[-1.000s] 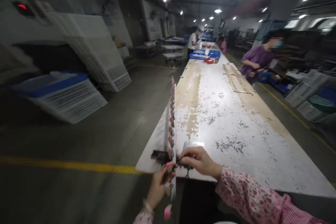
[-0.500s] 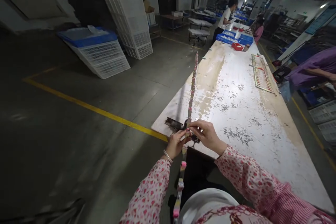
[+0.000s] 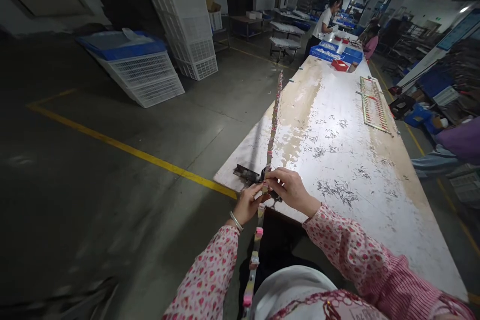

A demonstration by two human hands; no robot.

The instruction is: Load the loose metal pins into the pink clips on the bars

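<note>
A long narrow strip [image 3: 275, 130] with pink and pale pieces along it and thin wires sticking out runs from my lap up past the table's near corner. My left hand [image 3: 247, 206], wearing a bangle, is closed with thumb and fingertips on the strip from the left. From the right, the fingers of my right hand [image 3: 291, 189] are pinched together against the strip, just above the left fingertips. Any small piece between the right fingertips is too small to make out. Beside my hands, a dark metal clamp-like fixture [image 3: 247, 173] sits at the table edge.
Small metal pieces [image 3: 339, 192] lie scattered on the long white table [image 3: 390, 230]. A frame with rows of coloured pieces [image 3: 375, 105] lies at its right edge. Blue trays [image 3: 350, 55] and a red box [image 3: 339, 65] stand farther back. White crates [image 3: 150, 77] stand left. People are nearby.
My right fingers have shifted slightly on the strip, while both hands stay at the same place by the fixture. The person in purple at right has moved lower and farther right.
</note>
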